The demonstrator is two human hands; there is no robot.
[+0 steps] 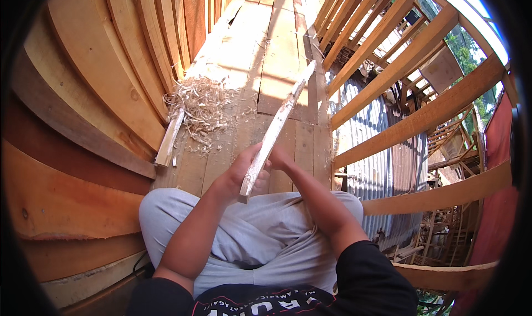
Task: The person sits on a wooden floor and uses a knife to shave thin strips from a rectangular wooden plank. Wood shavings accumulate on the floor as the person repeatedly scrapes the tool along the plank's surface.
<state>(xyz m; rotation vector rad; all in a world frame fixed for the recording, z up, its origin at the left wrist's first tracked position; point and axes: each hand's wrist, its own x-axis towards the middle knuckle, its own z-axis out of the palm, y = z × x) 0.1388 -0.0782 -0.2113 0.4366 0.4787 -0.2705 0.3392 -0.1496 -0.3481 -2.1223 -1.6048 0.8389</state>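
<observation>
A long squared wooden stick [272,132] slants up and away over my lap, its far end toward the upper right. Pale and dark patches mark its surface. Around its lower part my left hand [241,167] is closed, with the near end sticking out below the grip. My right hand [280,157] is close against the stick on the other side, just beyond the left. Its fingers are hidden by the stick and the left hand, so I cannot tell its grip. My crossed legs in grey trousers [260,233] lie under both forearms.
Curly wood shavings [202,108] heap on the plank floor [188,174] at left, beside a short wood block [169,138]. Upright boards [83,55] lean along the left side. A slatted wooden railing [421,125] borders the right, with corrugated metal sheets [382,149] beyond and below it.
</observation>
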